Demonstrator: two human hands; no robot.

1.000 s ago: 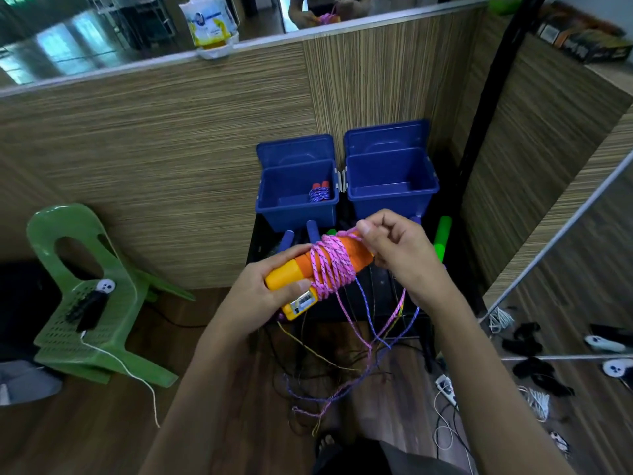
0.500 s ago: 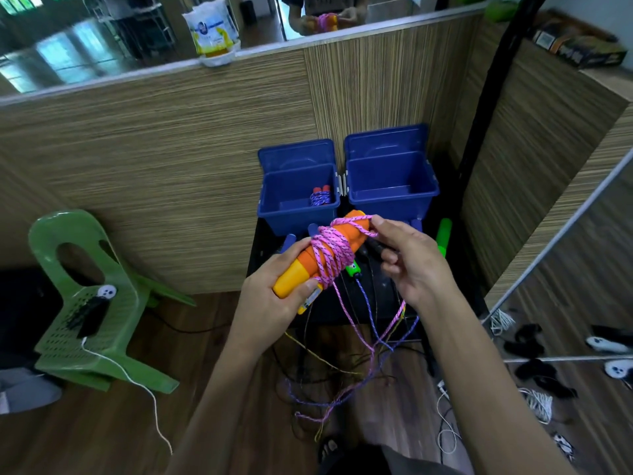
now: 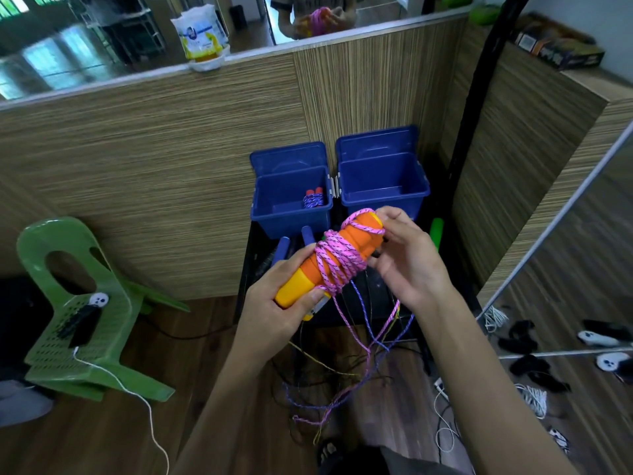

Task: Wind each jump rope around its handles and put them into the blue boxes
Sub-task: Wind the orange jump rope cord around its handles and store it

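Two open blue plastic boxes stood side by side against the striped wood-grain partition (image 3: pixel 154 173), lids up. The left blue box (image 3: pixel 270 214) held a red-handled jump rope bundle (image 3: pixel 313 199) wound in blue cord; the right blue box (image 3: pixel 416 195) showed only its bare floor. Both sat on a dark stand (image 3: pixel 250 269) over brown wooden flooring (image 3: pixel 85 437), with a green perforated plastic chair (image 3: pixel 82 323) at far left. In front of the boxes, the left hand (image 3: pixel 277 313) curled its fingers around the yellow end of the orange jump rope handles (image 3: pixel 346 248). Pink speckled cord (image 3: pixel 337 265) wrapped their middle, loose strands dangling below. The right hand (image 3: pixel 407 258) gripped the upper end, fingers curled beside the last loop.
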